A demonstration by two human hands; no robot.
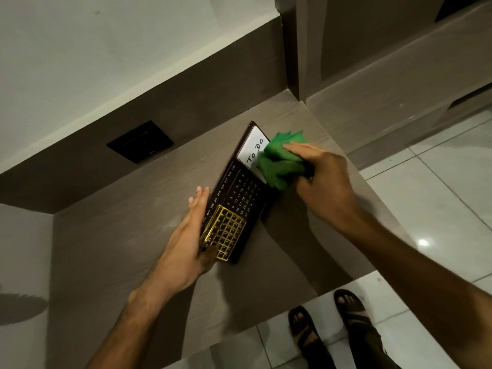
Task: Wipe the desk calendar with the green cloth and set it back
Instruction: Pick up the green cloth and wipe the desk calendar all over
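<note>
The desk calendar (237, 198) is a dark brown slab with month names, date numbers, a gold grid frame at its near end and a white "TO DO" panel at its far end. It leans tilted over the brown desk (127, 235). My left hand (186, 235) grips its near left edge, thumb by the gold frame. My right hand (322, 179) is closed on the bunched green cloth (282, 161), which presses on the right side of the white panel and hides part of it.
A black wall socket plate (140, 141) sits on the brown back panel to the left of the calendar. A brown cabinet side (300, 49) rises at the desk's far right. White floor tiles (431, 198) and my sandalled feet (330, 328) lie past the desk's edge.
</note>
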